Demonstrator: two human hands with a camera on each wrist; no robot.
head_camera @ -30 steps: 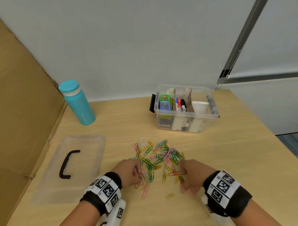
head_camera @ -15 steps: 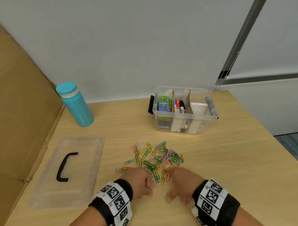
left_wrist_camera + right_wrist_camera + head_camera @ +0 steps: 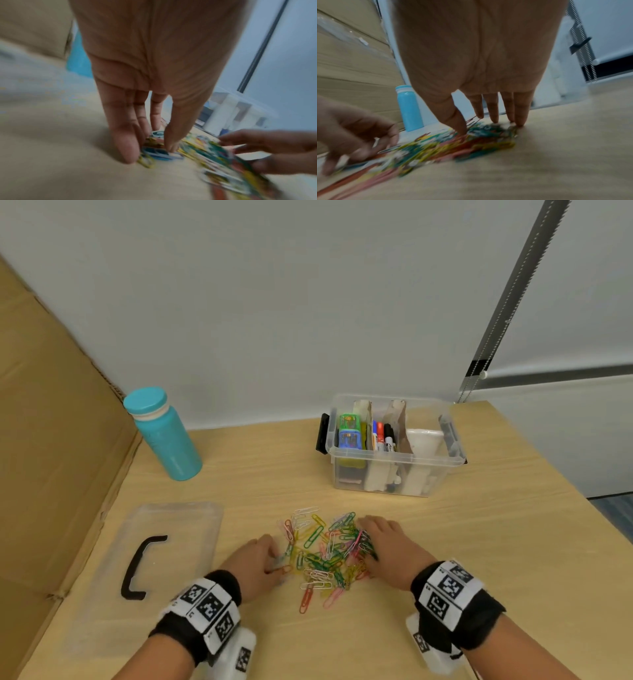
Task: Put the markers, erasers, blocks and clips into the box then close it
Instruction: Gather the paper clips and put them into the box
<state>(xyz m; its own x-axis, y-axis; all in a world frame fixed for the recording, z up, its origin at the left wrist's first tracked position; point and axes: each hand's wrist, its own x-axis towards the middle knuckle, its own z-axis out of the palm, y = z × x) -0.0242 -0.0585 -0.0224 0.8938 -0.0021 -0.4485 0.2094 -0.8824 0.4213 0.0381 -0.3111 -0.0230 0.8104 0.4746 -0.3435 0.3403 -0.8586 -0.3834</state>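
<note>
Both wrist views are smeared with blur, so single clips cannot be told apart there, and the forearms are cut off at the head view's lower edge. The left hand (image 3: 255, 565) and right hand (image 3: 385, 549) lie apart on the table (image 3: 479, 542), fingers straight and spread, fingertips touching opposite sides of the heap of coloured paper clips (image 3: 325, 553) between them; neither grips anything. Bare tabletop lies right of the heap. The clear lid (image 3: 147, 570) lies flat to the left, beside the cardboard wall (image 3: 51, 440). Farther back stands the open box (image 3: 394, 446) holding markers (image 3: 382, 436), and left of it a teal bottle (image 3: 164, 436).
</note>
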